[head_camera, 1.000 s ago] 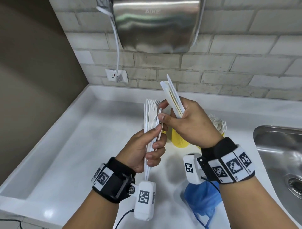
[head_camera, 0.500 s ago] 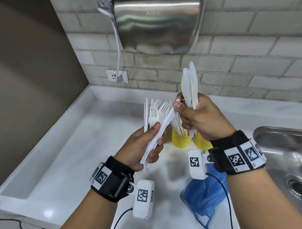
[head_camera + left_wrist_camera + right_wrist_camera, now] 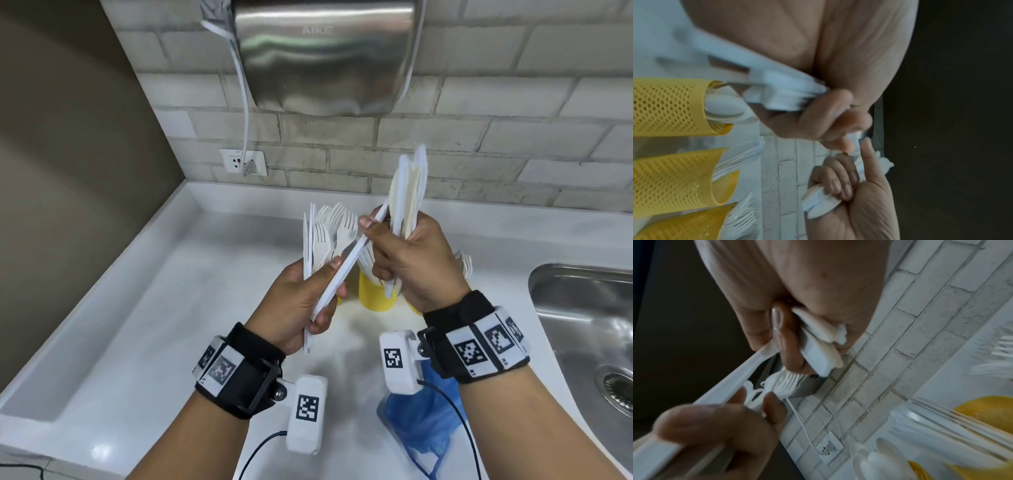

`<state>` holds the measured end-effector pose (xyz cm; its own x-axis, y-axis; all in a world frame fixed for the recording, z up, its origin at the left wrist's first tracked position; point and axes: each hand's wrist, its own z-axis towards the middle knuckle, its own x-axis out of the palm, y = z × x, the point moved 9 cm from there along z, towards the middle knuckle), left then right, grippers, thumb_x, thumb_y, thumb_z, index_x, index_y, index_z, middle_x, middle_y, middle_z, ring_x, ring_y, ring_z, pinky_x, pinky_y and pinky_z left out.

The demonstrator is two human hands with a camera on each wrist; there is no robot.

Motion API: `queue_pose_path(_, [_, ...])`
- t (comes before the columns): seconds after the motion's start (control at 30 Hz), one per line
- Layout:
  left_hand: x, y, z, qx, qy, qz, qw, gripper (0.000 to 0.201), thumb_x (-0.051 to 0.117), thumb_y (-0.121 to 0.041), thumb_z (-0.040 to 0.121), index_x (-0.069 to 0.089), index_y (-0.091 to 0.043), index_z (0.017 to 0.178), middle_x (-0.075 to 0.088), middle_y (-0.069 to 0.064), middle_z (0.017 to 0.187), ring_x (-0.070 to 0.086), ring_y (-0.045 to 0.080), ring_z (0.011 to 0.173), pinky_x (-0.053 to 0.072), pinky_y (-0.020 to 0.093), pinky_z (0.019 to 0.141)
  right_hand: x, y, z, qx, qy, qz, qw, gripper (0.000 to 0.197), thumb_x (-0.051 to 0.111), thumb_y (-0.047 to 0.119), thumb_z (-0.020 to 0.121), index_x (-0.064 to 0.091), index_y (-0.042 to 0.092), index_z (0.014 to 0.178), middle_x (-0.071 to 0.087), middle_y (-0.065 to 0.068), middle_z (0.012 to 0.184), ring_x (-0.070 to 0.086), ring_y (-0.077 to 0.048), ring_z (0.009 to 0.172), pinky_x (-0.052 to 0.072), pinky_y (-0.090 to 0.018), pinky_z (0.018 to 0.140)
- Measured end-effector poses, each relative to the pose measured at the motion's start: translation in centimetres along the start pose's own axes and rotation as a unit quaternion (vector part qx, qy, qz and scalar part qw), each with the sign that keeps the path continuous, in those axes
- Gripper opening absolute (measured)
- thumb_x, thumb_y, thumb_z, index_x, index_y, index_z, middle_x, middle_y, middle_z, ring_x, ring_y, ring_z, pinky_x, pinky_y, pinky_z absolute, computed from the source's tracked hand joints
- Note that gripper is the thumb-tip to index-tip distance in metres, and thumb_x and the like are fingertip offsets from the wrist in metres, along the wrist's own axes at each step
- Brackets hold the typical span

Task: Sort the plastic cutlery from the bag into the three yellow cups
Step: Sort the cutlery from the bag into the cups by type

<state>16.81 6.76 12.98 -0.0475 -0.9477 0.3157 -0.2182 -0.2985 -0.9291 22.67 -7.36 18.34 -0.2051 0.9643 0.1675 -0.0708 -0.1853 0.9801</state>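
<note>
Hands: your left hand (image 3: 301,301) grips a fan of white plastic forks (image 3: 329,233); your right hand (image 3: 407,260) clasps a bundle of white plastic knives (image 3: 409,192), pinching one more knife (image 3: 346,267) out of the fan.
Cups: three yellow perforated cups (image 3: 670,107) stand just behind, part-filled.
Bag: crumpled blue plastic bag (image 3: 424,425) lies nearer you.

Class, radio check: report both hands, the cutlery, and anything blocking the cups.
Left hand grips fork bundle. Right hand grips knife bundle, pinching one knife from the left grip. Yellow cups behind the hands, part-filled. Nothing in the way.
</note>
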Motion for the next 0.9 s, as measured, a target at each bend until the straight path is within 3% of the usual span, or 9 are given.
queue_pose_path(0.1, [0.3,-0.8,0.4,0.036,-0.012,0.024,0.999,0.024,0.056,-0.03,0.102,0.055,-0.007,0.095,0.056,0.006,0.071,0.034,0.013,0.038,0.022,0.018,0.04,1.3,-1.1,-0.7,0.039,0.03,-0.016,0.999,0.028,0.075,0.017,0.093,0.058,0.003,0.076,0.051,-0.001,0.047,0.038,-0.013,0.035,0.031,-0.026,0.046])
queue_pose_path(0.2, [0.5,-1.5,0.6,0.069,-0.022,0.054,0.996,0.025,0.056,-0.03,0.103,0.059,-0.006,0.096,0.06,0.006,0.074,0.039,0.016,0.04,0.026,0.02,0.042,2.3,-1.7,-1.3,0.052,0.037,0.0,0.998,0.023,0.071,0.014,0.095,0.062,-0.005,0.087,0.055,-0.015,0.055,0.045,-0.019,0.042,0.03,-0.025,0.045])
queue_pose_path(0.3, [0.4,-1.7,0.6,0.079,-0.03,0.077,0.993,0.02,0.055,-0.028,0.104,0.066,-0.011,0.102,0.065,0.009,0.079,0.044,0.017,0.043,0.03,0.021,0.041,1.8,-1.8,-1.1,0.057,-0.017,0.047,0.997,0.023,0.058,0.012,0.099,0.06,0.0,0.08,0.049,-0.014,0.055,0.043,-0.024,0.046,0.03,-0.028,0.046])
queue_pose_path(0.4, [0.0,-1.4,0.6,0.078,-0.043,0.081,0.993,0.023,0.057,-0.028,0.103,0.063,-0.006,0.107,0.064,0.018,0.084,0.042,0.016,0.042,0.03,0.022,0.041,0.0,-1.8,-0.8,0.061,-0.111,0.101,0.987,0.031,0.051,0.014,0.102,0.051,0.006,0.072,0.039,-0.006,0.047,0.038,-0.022,0.038,0.033,-0.028,0.046])
queue_pose_path(0.5, [-0.5,-0.7,0.6,0.052,-0.058,0.056,0.995,0.028,0.06,-0.03,0.101,0.064,-0.005,0.111,0.052,0.004,0.072,0.031,0.013,0.047,0.022,0.022,0.045,-1.8,-1.8,-0.6,0.06,-0.172,0.13,0.975,0.034,0.051,0.018,0.104,0.051,0.01,0.07,0.051,-0.002,0.053,0.056,-0.02,0.048,0.047,-0.027,0.05])
queue_pose_path(0.6, [-0.7,0.1,0.9,0.018,-0.066,0.014,0.998,0.021,0.06,-0.032,0.101,0.062,-0.011,0.096,0.032,-0.002,0.064,0.025,0.012,0.05,0.018,0.024,0.047,-1.9,-1.3,-0.3,0.03,-0.169,0.175,0.97,0.03,0.047,0.019,0.108,0.053,0.005,0.082,0.062,-0.01,0.069,0.069,-0.033,0.068,0.06,-0.042,0.066])
queue_pose_path(0.7, [-0.4,0.9,1.3,-0.021,-0.058,-0.06,0.996,0.017,0.056,-0.029,0.103,0.053,-0.018,0.091,0.033,-0.001,0.064,0.04,0.013,0.052,0.037,0.022,0.047,-1.3,-0.2,-0.3,-0.016,-0.148,0.159,0.976,0.017,0.044,0.018,0.11,0.05,0.007,0.099,0.061,-0.01,0.066,0.065,-0.032,0.058,0.06,-0.045,0.064])
queue_pose_path(0.8, [0.5,1.5,1.6,-0.052,-0.032,-0.143,0.988,0.014,0.053,-0.024,0.105,0.057,-0.01,0.102,0.064,0.008,0.077,0.071,0.026,0.075,0.062,0.038,0.069,-0.8,1.4,-0.5,-0.098,-0.134,0.107,0.98,0.011,0.046,0.013,0.109,0.053,0.009,0.101,0.042,-0.003,0.06,0.046,-0.02,0.049,0.049,-0.031,0.055])
queue_pose_path(0.9, [1.3,1.9,2.0,-0.078,-0.005,-0.184,0.98,0.018,0.047,-0.019,0.107,0.055,-0.003,0.103,0.071,0.026,0.112,0.072,0.04,0.102,0.06,0.048,0.09,0.2,2.6,-1.1,-0.159,-0.115,0.0,0.981,0.012,0.055,0.025,0.103,0.059,0.017,0.095,0.043,0.005,0.059,0.042,-0.018,0.052,0.044,-0.031,0.057])
